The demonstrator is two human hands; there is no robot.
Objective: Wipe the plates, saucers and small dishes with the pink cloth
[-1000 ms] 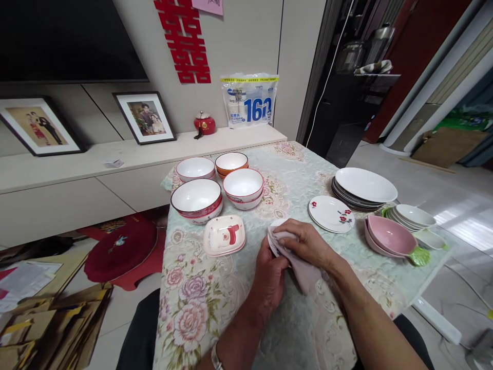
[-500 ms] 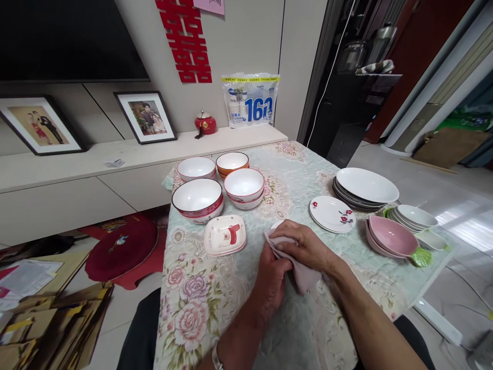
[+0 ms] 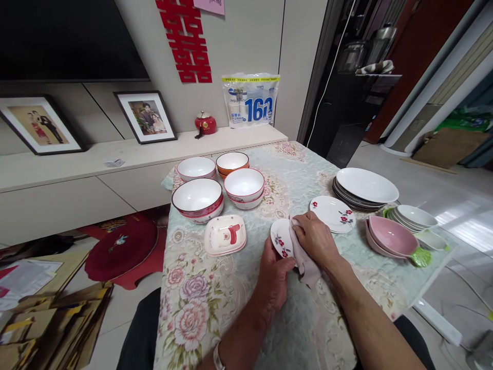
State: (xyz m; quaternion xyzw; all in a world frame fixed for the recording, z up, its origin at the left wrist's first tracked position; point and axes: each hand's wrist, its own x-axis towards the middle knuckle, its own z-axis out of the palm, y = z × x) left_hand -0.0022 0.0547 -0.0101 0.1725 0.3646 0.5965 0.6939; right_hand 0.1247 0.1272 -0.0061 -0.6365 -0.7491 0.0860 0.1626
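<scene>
At the near side of the flower-patterned table cover [image 3: 190,300], the left hand [image 3: 275,277] grips a small, round, white plate [image 3: 280,238] with red flowers; the right hand [image 3: 318,239] clasps a greyish-pink cloth [image 3: 305,263] against it. Beyond stand stacked round bowls [image 3: 244,185] with white interiors. Farther back, a clear plastic bag [image 3: 252,97] of stacked cups [image 3: 235,106] reads "160".

single head-worn view, from above the wearer's lap, facing forward and down, left hand [image 3: 271,280] and right hand [image 3: 318,240] close at lower centre, table [image 3: 298,167] stretching away, wall [image 3: 250,43] farther off, floor [image 3: 472,198] at both sides
</scene>
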